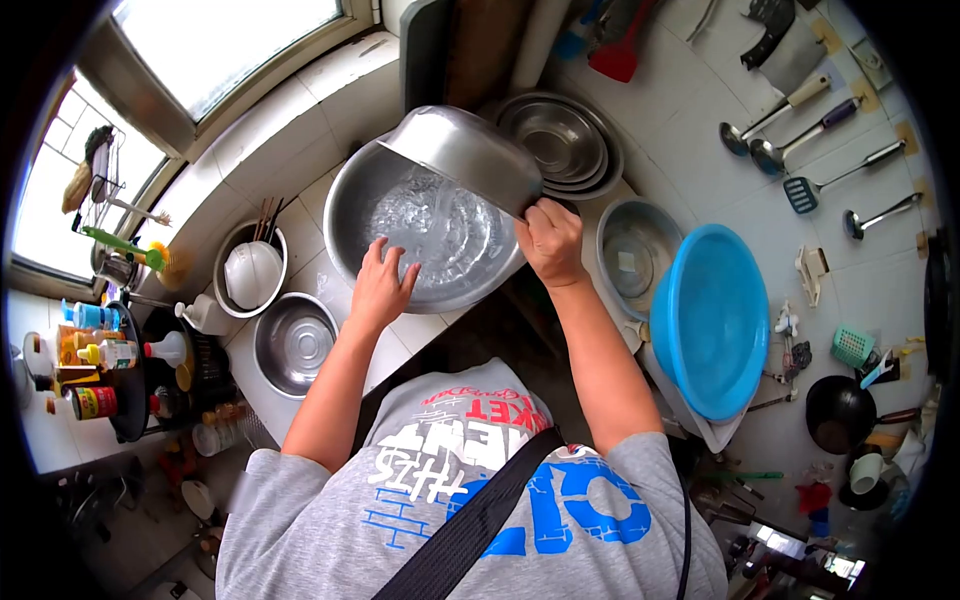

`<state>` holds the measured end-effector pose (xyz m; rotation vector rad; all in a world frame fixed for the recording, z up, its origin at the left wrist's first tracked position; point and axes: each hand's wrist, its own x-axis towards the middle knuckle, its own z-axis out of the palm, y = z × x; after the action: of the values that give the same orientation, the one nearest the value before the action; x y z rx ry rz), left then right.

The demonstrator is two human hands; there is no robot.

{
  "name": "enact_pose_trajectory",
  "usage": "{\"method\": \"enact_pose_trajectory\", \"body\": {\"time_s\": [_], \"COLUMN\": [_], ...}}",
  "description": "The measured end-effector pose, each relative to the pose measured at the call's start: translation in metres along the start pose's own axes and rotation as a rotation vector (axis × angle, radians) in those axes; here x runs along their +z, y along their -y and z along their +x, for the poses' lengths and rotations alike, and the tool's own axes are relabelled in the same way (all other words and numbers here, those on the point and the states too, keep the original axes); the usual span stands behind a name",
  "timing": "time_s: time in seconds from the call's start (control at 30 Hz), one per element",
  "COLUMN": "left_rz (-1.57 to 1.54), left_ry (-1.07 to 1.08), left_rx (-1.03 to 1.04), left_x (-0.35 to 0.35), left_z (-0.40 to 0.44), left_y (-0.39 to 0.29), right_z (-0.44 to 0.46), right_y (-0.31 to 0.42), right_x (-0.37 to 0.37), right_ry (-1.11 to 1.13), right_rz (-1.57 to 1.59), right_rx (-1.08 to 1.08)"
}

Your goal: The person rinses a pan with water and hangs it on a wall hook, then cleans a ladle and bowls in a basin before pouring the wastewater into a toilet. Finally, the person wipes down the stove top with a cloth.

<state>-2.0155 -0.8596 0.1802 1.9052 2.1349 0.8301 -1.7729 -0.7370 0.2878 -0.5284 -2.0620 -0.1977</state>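
My right hand (552, 243) is closed on the rim of a steel basin (465, 152), which is tipped over on its side. Beneath it stands a larger metal basin (343, 215) holding clear water (425, 225) with a rippled, churning surface. A stream seems to fall from the tipped basin into it. Over the near left rim of the large basin hovers my left hand (380, 283), its fingers spread and nothing in them; whether it touches the rim I cannot tell.
On the left of the counter are a steel bowl (297, 345) and a pot with white bowls (252, 272). Nested basins (562, 140) stand behind, a grey basin (635, 255) and blue tub (715, 320) to the right. Ladles (770, 155) hang on the wall; bottles (95, 355) crowd the far left.
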Motion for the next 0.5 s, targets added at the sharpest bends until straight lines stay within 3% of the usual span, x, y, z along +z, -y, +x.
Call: {"method": "enact_pose_trajectory", "body": {"time_s": [0.13, 0.33, 0.5], "left_rz": [-0.016, -0.069, -0.086], "left_ry": [0.047, 0.119, 0.159], "left_rx": [0.052, 0.163, 0.329], "left_x": [0.011, 0.037, 0.061], "left_z": [0.011, 0.028, 0.039], "left_y": [-0.026, -0.074, -0.114], "right_z": [-0.003, -0.059, -0.122], "right_y": [-0.010, -0.056, -0.074], "right_x": [-0.044, -0.142, -0.244], "right_ry": [-0.131, -0.343, -0.367], "right_rz": [-0.134, -0.507, -0.842], "right_rx": [0.082, 0.411, 0.565]}}
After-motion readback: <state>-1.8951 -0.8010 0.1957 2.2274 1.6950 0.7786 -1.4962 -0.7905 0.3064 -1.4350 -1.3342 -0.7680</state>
